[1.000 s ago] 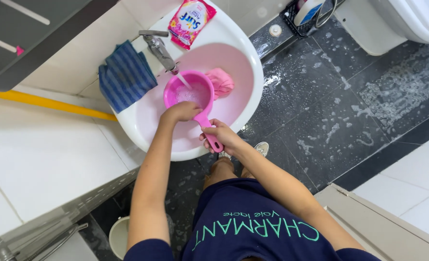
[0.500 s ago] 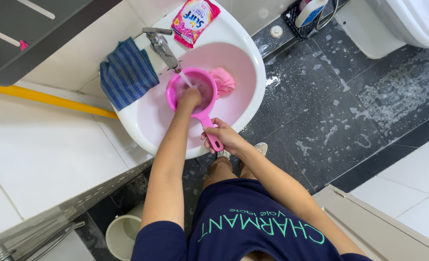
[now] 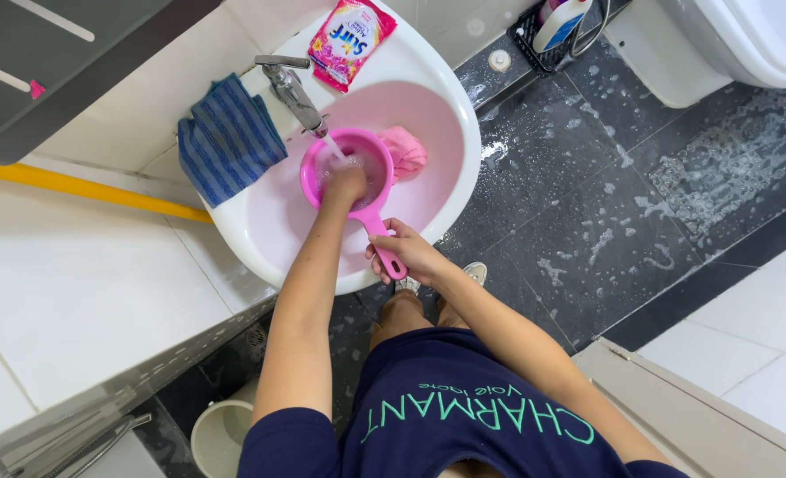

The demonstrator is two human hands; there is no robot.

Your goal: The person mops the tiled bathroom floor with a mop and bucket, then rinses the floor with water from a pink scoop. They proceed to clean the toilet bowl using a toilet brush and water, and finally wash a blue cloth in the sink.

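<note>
A pink plastic scoop (image 3: 322,166) with a long handle is held over a white washbasin (image 3: 450,115), under the running metal tap (image 3: 292,91). My right hand (image 3: 408,253) grips the scoop's handle near its end. My left hand (image 3: 347,183) is inside the scoop's bowl, in the water stream. A pink cloth (image 3: 404,150) lies in the basin just right of the scoop.
A blue striped cloth (image 3: 226,137) hangs on the basin's left rim. A pink detergent sachet (image 3: 350,40) lies on the rim behind the tap. The dark tiled floor (image 3: 605,204) is wet and soapy. A toilet (image 3: 738,40) stands top right, a small bucket (image 3: 218,434) below the basin.
My left hand has moved from the scoop's near rim into its bowl, under the water. The right hand has kept its hold on the handle.
</note>
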